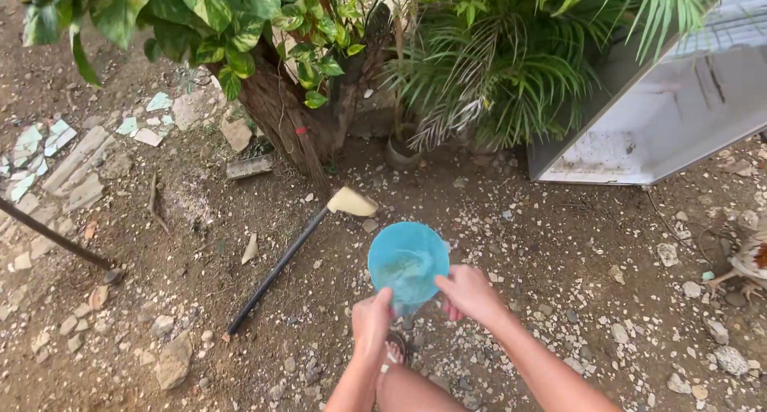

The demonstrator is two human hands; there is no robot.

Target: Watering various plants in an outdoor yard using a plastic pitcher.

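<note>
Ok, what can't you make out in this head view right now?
- Blue bowl: contents blurred; near rim hidden by left hand and right hand.
- Chicken: cut off by right edge.
- Foot in sandal: mostly hidden behind the left forearm.

I see a smooth, faintly glossy blue plastic bowl (pixel 407 262), a matt black pipe (pixel 276 272), a rough-barked wooden trunk (pixel 280 116), a scuffed white panel (pixel 663 124), and dry, gritty, stone-strewn ground (pixel 559 260).
</note>
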